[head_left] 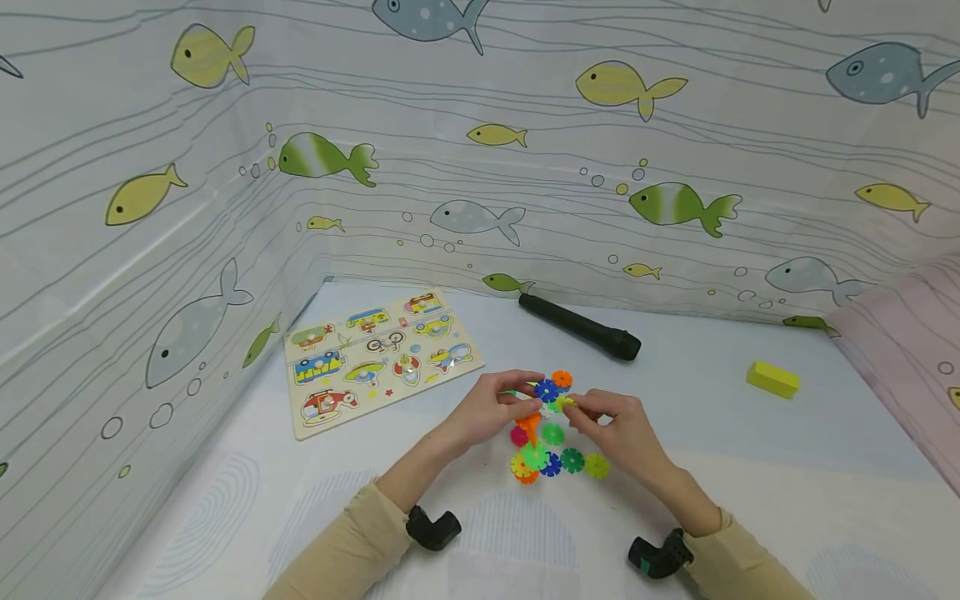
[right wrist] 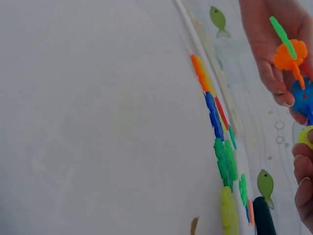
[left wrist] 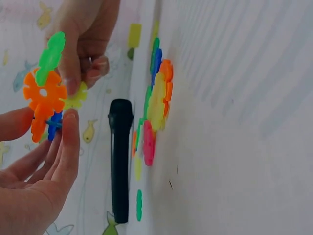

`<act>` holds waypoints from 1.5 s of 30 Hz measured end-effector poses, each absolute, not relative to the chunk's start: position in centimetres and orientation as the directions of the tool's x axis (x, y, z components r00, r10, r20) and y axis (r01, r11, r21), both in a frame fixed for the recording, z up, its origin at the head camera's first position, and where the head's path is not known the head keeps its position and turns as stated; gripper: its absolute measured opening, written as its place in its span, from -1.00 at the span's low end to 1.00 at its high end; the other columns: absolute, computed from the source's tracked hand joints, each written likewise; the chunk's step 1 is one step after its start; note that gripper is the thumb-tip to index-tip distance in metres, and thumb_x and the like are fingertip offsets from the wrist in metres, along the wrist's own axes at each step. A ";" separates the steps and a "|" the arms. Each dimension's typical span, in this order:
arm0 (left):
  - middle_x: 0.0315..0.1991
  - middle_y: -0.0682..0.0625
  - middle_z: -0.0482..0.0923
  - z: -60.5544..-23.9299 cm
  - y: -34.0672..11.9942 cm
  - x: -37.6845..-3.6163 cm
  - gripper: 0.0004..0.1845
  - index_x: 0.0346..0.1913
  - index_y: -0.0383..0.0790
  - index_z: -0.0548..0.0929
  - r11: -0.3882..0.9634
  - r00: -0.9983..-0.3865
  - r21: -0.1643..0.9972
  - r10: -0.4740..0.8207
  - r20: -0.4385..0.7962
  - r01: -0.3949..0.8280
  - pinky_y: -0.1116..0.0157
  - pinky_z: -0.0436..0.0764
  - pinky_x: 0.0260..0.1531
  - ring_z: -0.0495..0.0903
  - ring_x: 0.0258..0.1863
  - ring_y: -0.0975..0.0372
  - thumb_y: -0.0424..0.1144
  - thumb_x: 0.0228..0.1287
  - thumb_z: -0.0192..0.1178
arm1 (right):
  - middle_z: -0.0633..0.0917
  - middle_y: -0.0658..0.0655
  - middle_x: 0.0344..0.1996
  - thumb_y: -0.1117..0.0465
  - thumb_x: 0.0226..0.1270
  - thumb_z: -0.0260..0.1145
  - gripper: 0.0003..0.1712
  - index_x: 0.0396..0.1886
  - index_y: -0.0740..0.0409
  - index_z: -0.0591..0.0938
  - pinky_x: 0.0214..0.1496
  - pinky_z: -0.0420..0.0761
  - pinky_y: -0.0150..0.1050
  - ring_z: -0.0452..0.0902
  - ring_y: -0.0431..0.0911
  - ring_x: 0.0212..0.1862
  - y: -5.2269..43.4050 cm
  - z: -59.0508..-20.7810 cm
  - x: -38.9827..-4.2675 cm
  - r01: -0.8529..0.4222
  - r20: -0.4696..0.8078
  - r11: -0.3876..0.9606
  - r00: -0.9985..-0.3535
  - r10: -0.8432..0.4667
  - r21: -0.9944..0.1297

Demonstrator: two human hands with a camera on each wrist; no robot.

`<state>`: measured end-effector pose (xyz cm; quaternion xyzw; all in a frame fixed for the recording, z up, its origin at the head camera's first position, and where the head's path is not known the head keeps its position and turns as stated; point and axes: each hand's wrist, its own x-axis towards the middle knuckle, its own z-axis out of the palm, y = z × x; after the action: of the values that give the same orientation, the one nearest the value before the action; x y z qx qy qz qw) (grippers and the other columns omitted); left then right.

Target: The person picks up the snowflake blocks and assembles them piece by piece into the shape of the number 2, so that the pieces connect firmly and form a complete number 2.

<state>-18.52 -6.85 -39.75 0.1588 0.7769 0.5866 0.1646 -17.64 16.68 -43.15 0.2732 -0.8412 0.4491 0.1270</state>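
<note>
The joined plastic cluster [left wrist: 51,88] is held up off the desk [head_left: 705,425], between the hands. The left hand's [head_left: 486,410] fingers pinch it; the right hand's [head_left: 624,429] pinch a yellow flower [left wrist: 76,97] right beside it. Fitting that flower on seems the step in hand, and the next move calls for lining up notches (whether they already meet, I cannot tell). Loose flowers [head_left: 572,460] lie below. The left wrist view shows an orange flower [left wrist: 55,95] face-on, hole included; only the head view shows the puzzle board [head_left: 375,403].
</note>
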 end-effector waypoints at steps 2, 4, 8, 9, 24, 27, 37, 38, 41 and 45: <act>0.10 -0.09 0.62 -39.8 -6.8 -18.5 -0.53 0.34 -0.13 0.53 0.258 -0.892 0.965 0.447 -0.074 0.049 0.31 0.66 -0.05 0.69 -0.10 0.19 -0.17 0.40 0.24 | 0.65 -0.15 -0.52 0.33 0.27 0.43 -0.85 -0.18 0.14 0.81 -0.49 0.53 -0.35 0.44 -0.26 -0.47 16.7 -43.2 -17.7 -0.581 0.466 0.452 -0.813 -0.349 -0.676; 0.10 -0.09 0.61 -39.8 -6.9 -18.5 -0.53 0.34 -0.12 0.53 0.257 -0.889 0.965 0.452 -0.080 0.044 0.31 0.66 -0.05 0.69 -0.10 0.18 -0.17 0.40 0.24 | 0.62 -0.16 -0.53 0.33 0.26 0.43 -0.85 -0.18 0.12 0.81 -0.51 0.49 -0.36 0.41 -0.27 -0.47 16.7 -43.2 -17.7 -0.591 0.475 0.454 -0.807 -0.352 -0.667; 0.14 -0.09 0.60 -39.8 -6.9 -18.5 -0.54 0.34 -0.10 0.53 0.267 -0.887 0.962 0.454 -0.081 0.048 0.31 0.66 -0.04 0.68 -0.08 0.18 -0.17 0.41 0.22 | 0.62 -0.15 -0.51 0.35 0.25 0.43 -0.83 -0.17 0.13 0.81 -0.53 0.47 -0.36 0.41 -0.27 -0.46 16.7 -43.2 -17.7 -0.617 0.493 0.439 -0.786 -0.372 -0.653; 0.15 -0.09 0.60 -39.8 -7.0 -18.5 -0.54 0.34 -0.11 0.53 0.270 -0.888 0.961 0.453 -0.079 0.052 0.31 0.66 -0.04 0.68 -0.08 0.17 -0.18 0.42 0.22 | 0.65 -0.14 -0.49 0.37 0.25 0.43 -0.83 -0.17 0.15 0.80 -0.51 0.50 -0.36 0.44 -0.27 -0.45 16.7 -43.2 -17.7 -0.625 0.495 0.431 -0.780 -0.383 -0.651; 0.01 -0.09 0.67 -40.2 -6.9 -18.5 -0.62 0.25 -0.16 0.63 0.260 -0.904 0.961 0.427 -0.032 0.089 0.40 0.65 -0.13 0.70 -0.19 0.23 -0.35 0.42 0.16 | 0.78 0.03 -0.43 0.51 0.05 0.50 -0.77 -0.23 0.33 0.80 -0.44 0.58 -0.51 0.66 -0.27 -0.44 16.2 -43.2 -17.4 -0.761 0.603 0.360 -0.648 -0.465 -0.540; -0.03 -0.09 0.68 -40.2 -6.9 -18.5 -0.63 0.24 -0.17 0.64 0.263 -0.907 0.960 0.421 -0.027 0.094 0.41 0.67 -0.15 0.72 -0.20 0.22 -0.38 0.41 0.17 | 0.78 0.05 -0.46 0.54 0.02 0.50 -0.77 -0.27 0.34 0.80 -0.47 0.55 -0.54 0.64 -0.25 -0.47 16.1 -43.2 -17.3 -0.780 0.626 0.348 -0.625 -0.466 -0.520; -0.09 -0.09 0.66 -40.0 -6.6 -18.1 -0.63 0.22 -0.19 0.65 0.256 -0.918 0.965 0.394 -0.043 0.065 0.46 0.64 -0.22 0.67 -0.25 0.25 -0.40 0.39 0.17 | 0.70 -0.01 -0.54 0.56 0.04 0.47 -0.77 -0.27 0.32 0.80 -0.54 0.44 -0.55 0.46 -0.31 -0.54 15.8 -42.9 -16.7 -0.759 0.618 0.370 -0.651 -0.442 -0.535; -0.10 -0.07 0.66 -40.0 -6.6 -18.1 -0.63 0.22 -0.18 0.65 0.258 -0.921 0.964 0.388 -0.046 0.060 0.47 0.63 -0.24 0.66 -0.25 0.25 -0.40 0.39 0.17 | 0.70 -0.02 -0.54 0.55 0.05 0.47 -0.78 -0.27 0.32 0.80 -0.54 0.43 -0.55 0.44 -0.31 -0.55 15.7 -42.9 -16.7 -0.756 0.617 0.379 -0.655 -0.437 -0.534; -0.12 -0.06 0.66 -40.0 -6.4 -18.0 -0.63 0.21 -0.17 0.66 0.254 -0.925 0.966 0.376 -0.047 0.054 0.48 0.62 -0.26 0.66 -0.27 0.25 -0.41 0.39 0.17 | 0.66 -0.05 -0.57 0.53 0.08 0.47 -0.81 -0.28 0.31 0.80 -0.56 0.40 -0.55 0.40 -0.33 -0.56 15.5 -42.9 -16.4 -0.744 0.615 0.403 -0.668 -0.420 -0.533; -0.16 -0.08 0.67 -39.9 -6.3 -17.8 -0.62 0.20 -0.20 0.66 0.251 -0.925 0.966 0.379 -0.036 0.065 0.47 0.62 -0.27 0.68 -0.30 0.24 -0.44 0.37 0.18 | 0.61 -0.07 -0.59 0.50 0.11 0.46 -0.87 -0.32 0.31 0.80 -0.56 0.37 -0.57 0.36 -0.34 -0.57 15.4 -42.9 -16.3 -0.737 0.623 0.432 -0.673 -0.399 -0.520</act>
<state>-17.80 -6.28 -39.89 0.1423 0.7798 0.5953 0.1319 -16.25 15.35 -42.92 0.3463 -0.8199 0.4053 0.2087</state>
